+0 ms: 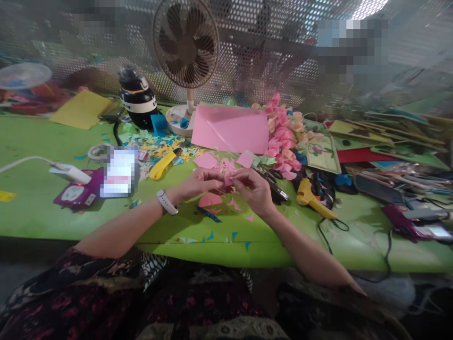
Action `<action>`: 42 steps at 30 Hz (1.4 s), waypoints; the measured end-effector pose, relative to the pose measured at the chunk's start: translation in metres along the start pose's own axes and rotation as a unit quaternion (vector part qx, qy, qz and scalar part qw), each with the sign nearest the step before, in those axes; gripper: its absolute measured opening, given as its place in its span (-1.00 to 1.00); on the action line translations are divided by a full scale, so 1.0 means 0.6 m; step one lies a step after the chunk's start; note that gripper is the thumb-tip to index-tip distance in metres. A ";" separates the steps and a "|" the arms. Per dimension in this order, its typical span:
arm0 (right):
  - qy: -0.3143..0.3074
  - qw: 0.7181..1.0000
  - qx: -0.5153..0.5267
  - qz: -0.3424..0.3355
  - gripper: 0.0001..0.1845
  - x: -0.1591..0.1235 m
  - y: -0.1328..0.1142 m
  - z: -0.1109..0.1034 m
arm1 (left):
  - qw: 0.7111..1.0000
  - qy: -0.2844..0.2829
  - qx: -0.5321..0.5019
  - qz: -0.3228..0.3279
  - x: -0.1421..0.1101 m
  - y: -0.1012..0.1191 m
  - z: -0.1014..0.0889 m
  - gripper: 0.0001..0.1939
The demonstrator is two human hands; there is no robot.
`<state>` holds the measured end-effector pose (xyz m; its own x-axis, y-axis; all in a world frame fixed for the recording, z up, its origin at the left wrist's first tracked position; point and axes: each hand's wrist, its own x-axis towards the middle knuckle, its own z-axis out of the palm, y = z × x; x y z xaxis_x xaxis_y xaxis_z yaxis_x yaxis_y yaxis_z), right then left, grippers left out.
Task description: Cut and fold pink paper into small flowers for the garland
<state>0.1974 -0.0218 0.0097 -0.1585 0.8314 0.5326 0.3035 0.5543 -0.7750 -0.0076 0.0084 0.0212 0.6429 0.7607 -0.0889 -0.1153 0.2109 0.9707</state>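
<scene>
At centre frame, both hands [255, 191] pinch a pink piece [229, 179]; squeezing harder (it looks thin) could crease it.

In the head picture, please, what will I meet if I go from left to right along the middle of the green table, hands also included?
Purple socket box, lit screen, yellow cutter, left hand, right hand, yellow glue gun, dark flat device.
</scene>
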 end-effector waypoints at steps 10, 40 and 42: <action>-0.010 0.998 -0.021 0.056 -0.77 0.002 -0.015 -0.003 | 1.000 0.014 0.004 -0.011 0.006 -0.008 0.005 -0.73; -0.144 0.985 -0.005 0.095 -0.56 0.004 -0.023 -0.008 | 0.994 -0.063 -0.016 -0.084 -0.002 0.000 0.002 -0.72; -0.135 0.988 -0.019 0.073 -0.60 0.001 -0.023 -0.005 | 0.994 -0.070 -0.006 -0.089 -0.003 0.003 0.003 -0.70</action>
<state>0.1957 -0.0290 0.0221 -0.3533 0.8854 0.3019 0.3759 0.4299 -0.8209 -0.0076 0.0064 0.0235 0.7528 0.6180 -0.2265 0.0017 0.3424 0.9396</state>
